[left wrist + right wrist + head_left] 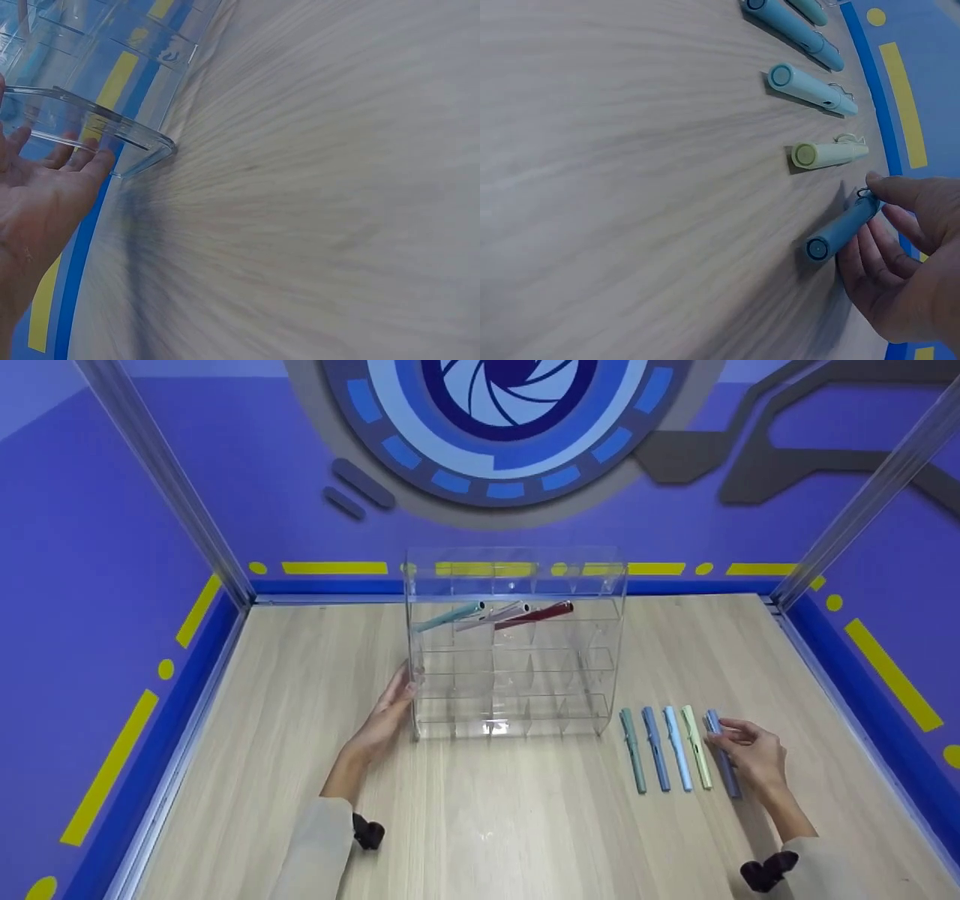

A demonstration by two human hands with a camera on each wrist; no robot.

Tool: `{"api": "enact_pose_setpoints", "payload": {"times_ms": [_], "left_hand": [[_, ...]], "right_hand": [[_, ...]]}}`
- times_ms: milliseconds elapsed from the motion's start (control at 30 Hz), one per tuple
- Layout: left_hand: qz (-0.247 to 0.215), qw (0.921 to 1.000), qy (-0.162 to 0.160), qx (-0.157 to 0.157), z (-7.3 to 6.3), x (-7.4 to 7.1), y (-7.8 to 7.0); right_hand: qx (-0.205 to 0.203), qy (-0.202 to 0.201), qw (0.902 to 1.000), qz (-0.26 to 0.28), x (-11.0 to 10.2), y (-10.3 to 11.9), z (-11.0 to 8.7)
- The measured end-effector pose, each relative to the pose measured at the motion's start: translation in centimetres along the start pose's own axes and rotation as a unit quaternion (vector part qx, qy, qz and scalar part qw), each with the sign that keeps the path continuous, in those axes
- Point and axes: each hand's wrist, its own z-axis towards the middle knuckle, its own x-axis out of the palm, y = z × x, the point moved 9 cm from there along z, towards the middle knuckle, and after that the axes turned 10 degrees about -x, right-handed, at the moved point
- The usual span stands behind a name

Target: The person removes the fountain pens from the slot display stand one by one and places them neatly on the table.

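Observation:
A clear plastic pen rack (510,660) with rows of compartments stands at mid-table. Its top part holds a teal pen (450,616), a whitish pen (495,616) and a dark red pen (534,615), all leaning. My left hand (386,720) touches the rack's left side, its fingers fairly straight against the clear panel (112,124). On the right, my right hand (754,754) pinches a slate-blue capped pen (844,229) near its clip end. The pen's other end points toward me, close to the tabletop.
Left of the held pen lie a pale green pen (697,746), a light blue pen (678,748), a blue pen (656,748) and a grey-green pen (633,750) in a row. Blue panels (300,540) and metal posts (172,487) enclose the table.

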Motion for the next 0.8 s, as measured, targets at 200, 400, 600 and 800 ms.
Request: {"api": "enact_pose_setpoints", "payload": {"times_ms": [200,400,600,800], "left_hand": [[0.01,0.9999,-0.001,0.002,-0.06,0.03,-0.09],[0.013,0.9999,-0.004,0.003,0.0,-0.09,0.01],[0.006,1.0,-0.004,-0.005,0.01,0.07,0.2],[0.009,0.9999,-0.007,-0.001,0.05,0.05,0.25]], "right_hand": [[-0.028,-0.005,0.9991,-0.032,0.08,0.47,0.03],[-0.049,-0.015,0.9975,-0.049,0.0,0.89,0.19],[-0.048,-0.011,0.9981,-0.037,0.1,0.91,0.34],[-0.036,-0.01,0.9988,-0.032,0.41,0.93,0.38]]}}
